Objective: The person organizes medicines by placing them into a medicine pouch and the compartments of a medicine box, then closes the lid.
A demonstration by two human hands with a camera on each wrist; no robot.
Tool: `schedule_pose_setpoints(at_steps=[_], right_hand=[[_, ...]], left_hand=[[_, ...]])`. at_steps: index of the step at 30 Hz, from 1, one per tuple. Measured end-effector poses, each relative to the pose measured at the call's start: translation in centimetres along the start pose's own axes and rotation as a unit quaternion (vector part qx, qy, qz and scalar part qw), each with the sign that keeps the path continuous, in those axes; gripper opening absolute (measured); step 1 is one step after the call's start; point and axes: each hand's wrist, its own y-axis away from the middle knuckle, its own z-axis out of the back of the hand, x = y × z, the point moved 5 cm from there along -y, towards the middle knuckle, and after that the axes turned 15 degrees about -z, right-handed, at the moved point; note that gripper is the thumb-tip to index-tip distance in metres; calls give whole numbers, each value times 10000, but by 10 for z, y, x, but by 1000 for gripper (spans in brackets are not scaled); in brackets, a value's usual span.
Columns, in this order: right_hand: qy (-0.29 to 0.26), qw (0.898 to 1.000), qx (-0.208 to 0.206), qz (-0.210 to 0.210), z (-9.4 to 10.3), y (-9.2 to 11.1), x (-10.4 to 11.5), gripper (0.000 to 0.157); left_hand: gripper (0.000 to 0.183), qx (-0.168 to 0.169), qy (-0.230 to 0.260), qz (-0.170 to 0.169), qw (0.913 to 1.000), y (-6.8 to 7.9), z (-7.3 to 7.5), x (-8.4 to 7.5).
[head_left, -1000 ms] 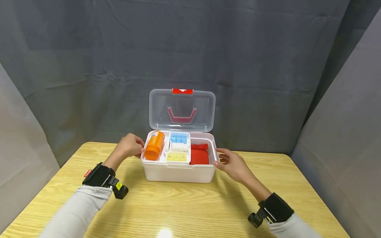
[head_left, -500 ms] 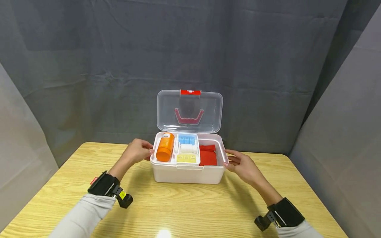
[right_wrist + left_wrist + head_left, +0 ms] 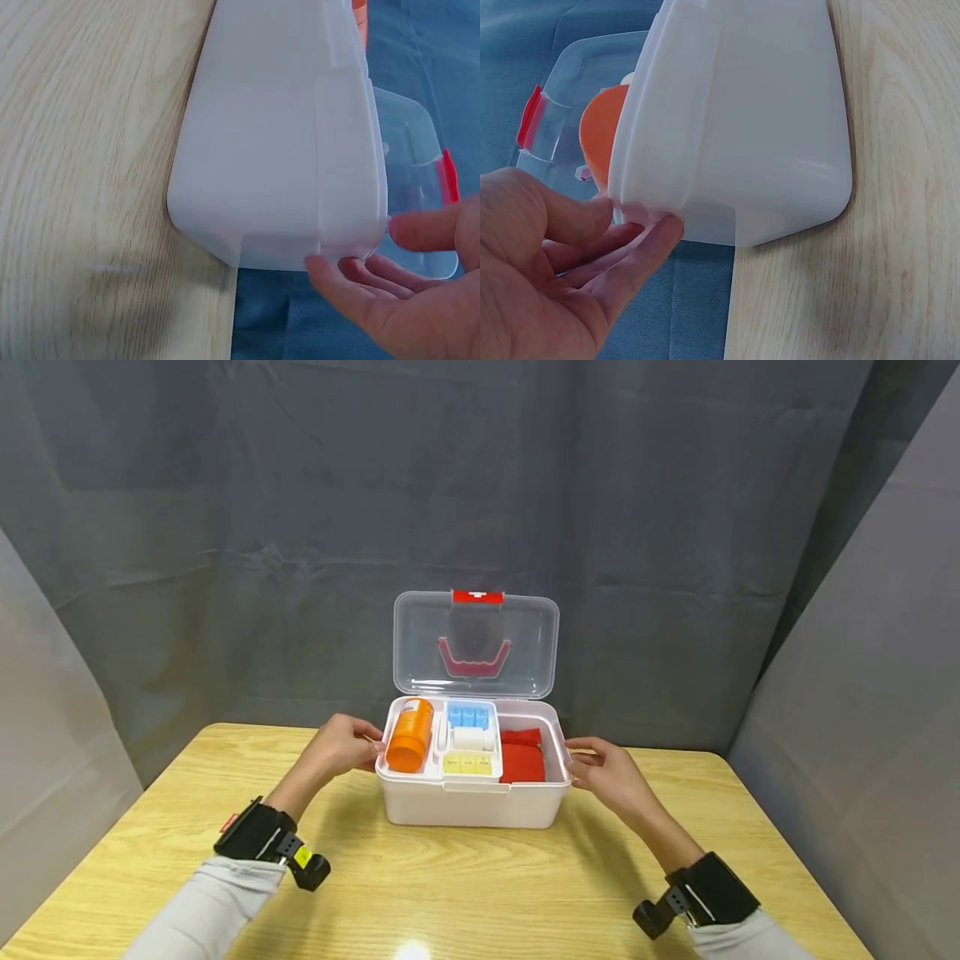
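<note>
In the head view a white plastic medicine box (image 3: 465, 807) stands on the table with its clear lid (image 3: 525, 639) raised at the back. My left hand (image 3: 339, 747) holds the left end by the rim; in the left wrist view the thumb lies at the rim's top and fingers (image 3: 641, 259) curl beneath. My right hand (image 3: 611, 777) grips the opposite end likewise, thumb at the rim. Inside, an orange pill bottle (image 3: 410, 739) lies in a white tray (image 3: 435, 770), beside blue pill compartments (image 3: 468, 718), a white roll (image 3: 469, 739) and yellow compartments (image 3: 467, 765). A red zip pouch (image 3: 522, 756) sits at right.
The box rests near the back edge of the wooden table (image 3: 465, 893). Behind hangs a dark grey curtain (image 3: 480, 485), with pale panels (image 3: 862, 693) on both sides. The lid carries a red latch (image 3: 477, 597) and a red handle (image 3: 474, 667).
Between one second and half a second ago, the box slid right along the table with both hands on it. Since then it has stayed almost in place; the lid remains raised.
</note>
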Motion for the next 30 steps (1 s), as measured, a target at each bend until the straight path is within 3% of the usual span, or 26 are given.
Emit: schedule_pose_setpoints(at_steps=[6,15,22,27,30], right_hand=[[-390,9989,-6,-252,-2,-10,-6,42],[-626,9949,591,-528,-2,-21,-13,49],[-728,9950,506,-452,-2,-19,-16,50],[-800,9947,484,-430,-2,-18,-16,49],[-743,9951,406,-507,-2,-18,-18,49]], left_hand=[[31,49,-12,144,9999,0,-2,1],[34,70,-69,71,9999,0,1,0],[30,345,-338,150,9987,-5,3,-7],[48,695,-628,318,9951,-15,9,-19],[59,659,-773,414,9940,-24,17,-27]])
